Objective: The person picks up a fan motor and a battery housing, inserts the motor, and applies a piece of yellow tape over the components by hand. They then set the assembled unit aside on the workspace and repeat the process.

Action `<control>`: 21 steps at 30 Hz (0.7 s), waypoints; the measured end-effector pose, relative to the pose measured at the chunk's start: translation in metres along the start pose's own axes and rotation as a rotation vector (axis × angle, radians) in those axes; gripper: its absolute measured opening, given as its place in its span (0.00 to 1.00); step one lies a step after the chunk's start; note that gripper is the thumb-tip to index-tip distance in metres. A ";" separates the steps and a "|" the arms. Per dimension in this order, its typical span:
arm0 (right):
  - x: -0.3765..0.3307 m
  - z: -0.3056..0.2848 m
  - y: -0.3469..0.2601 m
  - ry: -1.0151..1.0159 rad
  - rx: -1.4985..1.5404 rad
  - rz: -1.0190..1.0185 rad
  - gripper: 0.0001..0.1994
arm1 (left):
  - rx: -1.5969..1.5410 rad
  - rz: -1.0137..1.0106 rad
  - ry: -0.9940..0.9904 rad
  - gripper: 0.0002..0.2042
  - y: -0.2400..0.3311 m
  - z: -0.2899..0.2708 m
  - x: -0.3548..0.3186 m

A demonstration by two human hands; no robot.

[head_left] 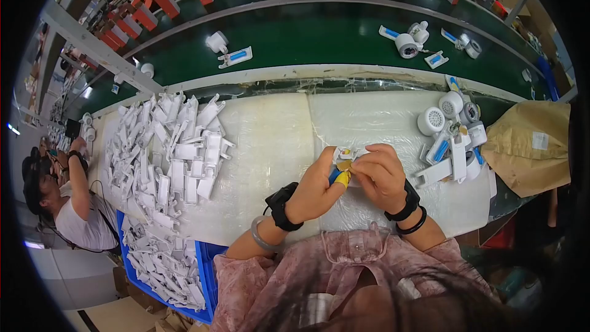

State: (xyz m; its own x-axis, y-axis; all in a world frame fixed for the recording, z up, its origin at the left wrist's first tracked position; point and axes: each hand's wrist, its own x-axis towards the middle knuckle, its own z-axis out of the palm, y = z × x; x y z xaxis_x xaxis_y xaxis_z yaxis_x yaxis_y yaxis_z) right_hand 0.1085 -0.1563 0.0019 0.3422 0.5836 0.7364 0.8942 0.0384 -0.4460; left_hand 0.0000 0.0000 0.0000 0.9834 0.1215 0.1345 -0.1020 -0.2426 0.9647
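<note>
In front of my chest, both hands are closed around one small assembly. My left hand grips its white plastic part, which has a blue-and-yellow piece below it and a small tan piece between. From the other side, my right hand pinches at the assembly with bent fingers; the exact spot they grip is hidden. To the right lies a cluster of white assemblies with round grilled heads and blue cylindrical cells. A big heap of white plastic shells covers the table's left side.
A blue bin of white shells stands below the table's left edge. Beyond the table runs a green conveyor carrying several assemblies. A brown paper bag sits at the right. Another person works at the far left.
</note>
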 end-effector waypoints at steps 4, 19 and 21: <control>0.001 0.000 -0.001 -0.003 -0.018 -0.016 0.13 | 0.036 0.029 0.038 0.21 0.001 0.003 -0.002; 0.003 -0.003 -0.006 -0.009 0.033 0.030 0.17 | -0.104 -0.134 0.055 0.19 0.008 0.009 -0.007; 0.004 -0.003 -0.006 -0.015 0.040 0.037 0.17 | -0.066 -0.139 0.060 0.19 0.006 0.010 -0.008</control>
State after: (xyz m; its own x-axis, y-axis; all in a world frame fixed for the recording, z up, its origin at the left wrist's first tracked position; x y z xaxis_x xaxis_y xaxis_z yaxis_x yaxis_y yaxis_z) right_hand 0.1052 -0.1570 0.0094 0.3698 0.5973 0.7117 0.8688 0.0491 -0.4927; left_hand -0.0067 -0.0120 0.0025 0.9783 0.2069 0.0099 0.0230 -0.1562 0.9875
